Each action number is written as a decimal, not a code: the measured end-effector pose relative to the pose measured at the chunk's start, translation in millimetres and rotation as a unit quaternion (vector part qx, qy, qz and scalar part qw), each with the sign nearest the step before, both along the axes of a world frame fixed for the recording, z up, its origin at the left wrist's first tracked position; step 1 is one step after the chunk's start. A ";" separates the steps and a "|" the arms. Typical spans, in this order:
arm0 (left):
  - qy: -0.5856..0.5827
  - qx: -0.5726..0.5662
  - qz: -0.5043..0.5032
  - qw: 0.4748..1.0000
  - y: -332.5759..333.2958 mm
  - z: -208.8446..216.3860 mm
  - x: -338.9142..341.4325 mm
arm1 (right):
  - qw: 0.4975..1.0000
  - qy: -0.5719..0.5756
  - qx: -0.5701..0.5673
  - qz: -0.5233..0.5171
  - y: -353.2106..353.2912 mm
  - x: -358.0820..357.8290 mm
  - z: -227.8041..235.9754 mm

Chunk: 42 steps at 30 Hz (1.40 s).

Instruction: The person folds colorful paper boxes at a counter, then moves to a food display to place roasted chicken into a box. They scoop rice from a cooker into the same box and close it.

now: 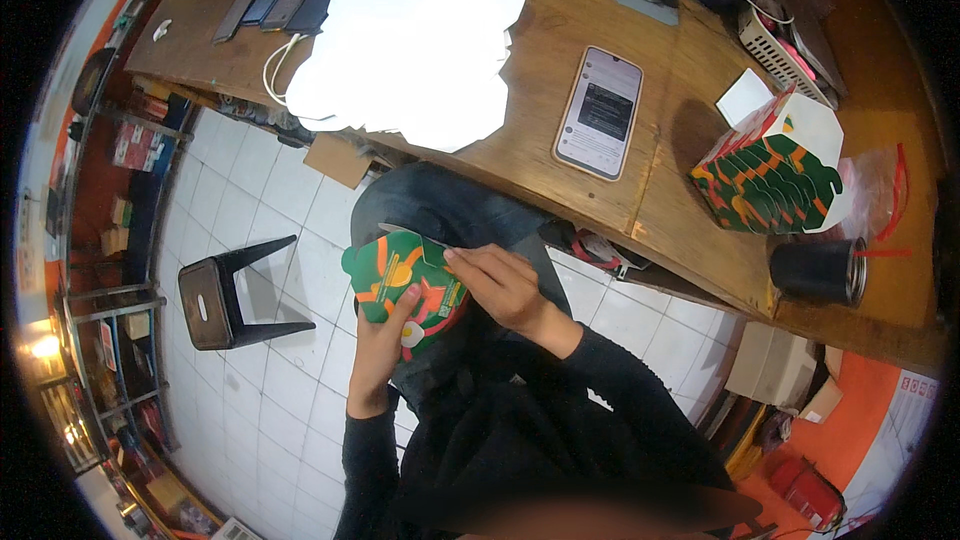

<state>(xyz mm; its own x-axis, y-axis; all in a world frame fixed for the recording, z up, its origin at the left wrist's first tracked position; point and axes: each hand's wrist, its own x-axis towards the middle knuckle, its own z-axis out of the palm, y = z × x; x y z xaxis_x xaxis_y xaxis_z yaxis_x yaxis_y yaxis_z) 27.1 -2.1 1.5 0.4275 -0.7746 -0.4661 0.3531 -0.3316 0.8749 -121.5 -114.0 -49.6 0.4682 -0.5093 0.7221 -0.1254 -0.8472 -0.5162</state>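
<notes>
A green paper food carton [405,280] with orange, red and yellow patterning is held above my lap. My left hand [380,345] grips its lower left side, the thumb lying across the printed face. At the carton's upper right edge, my right hand [505,288] has its fingers bent and pressed together on a flap. The undersides of the fingers and the inside of the carton are hidden. On the table to the right lies a nested stack of similar formed cartons [770,175]. A pile of white flat sheets [410,50] with wavy edges overhangs the table's near edge.
On the wooden table [540,130] lie a lit phone [600,112], several more phones at the far left, and cables. A black tumbler [818,270] stands near the right edge, a plastic basket [780,55] behind. A dark stool [235,295] is on the tiled floor, left.
</notes>
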 end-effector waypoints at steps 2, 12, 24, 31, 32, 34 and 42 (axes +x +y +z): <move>-0.006 0.002 0.004 1.000 -1.0 1.3 -0.8 | 0.999 0.002 -0.027 0.018 -4.1 -2.6 2.5; 0.036 -0.046 -0.025 0.998 -1.7 -7.7 -1.4 | 0.980 0.067 -0.093 0.160 -27.5 -13.9 28.0; 0.089 -0.007 -0.024 0.996 -1.5 5.7 -8.7 | 0.966 0.190 -0.124 0.121 -23.9 -16.8 55.4; 0.040 -0.016 -0.075 0.996 5.5 -3.5 -9.6 | 0.940 0.211 -0.167 0.211 -26.8 -24.9 56.4; 0.081 -0.011 -0.059 0.995 6.0 -4.4 -10.7 | 0.947 0.190 -0.151 0.212 -27.3 -25.9 54.7; 0.168 0.026 -0.018 0.985 7.7 -4.2 -13.0 | 0.949 0.191 -0.132 0.214 -26.1 -28.9 51.8; 0.235 0.062 0.006 0.970 10.2 2.8 -30.9 | 0.937 0.260 -0.028 0.234 -17.7 -57.0 50.4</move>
<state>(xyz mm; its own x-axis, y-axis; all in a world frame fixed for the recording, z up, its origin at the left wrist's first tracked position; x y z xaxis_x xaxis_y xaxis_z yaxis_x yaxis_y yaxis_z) -3.7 8.1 4.3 0.1543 -0.6965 -0.7008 0.7082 -0.4167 0.5700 -178.5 -131.7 0.8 0.9262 -0.1293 0.3543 0.0438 -0.8962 -0.4414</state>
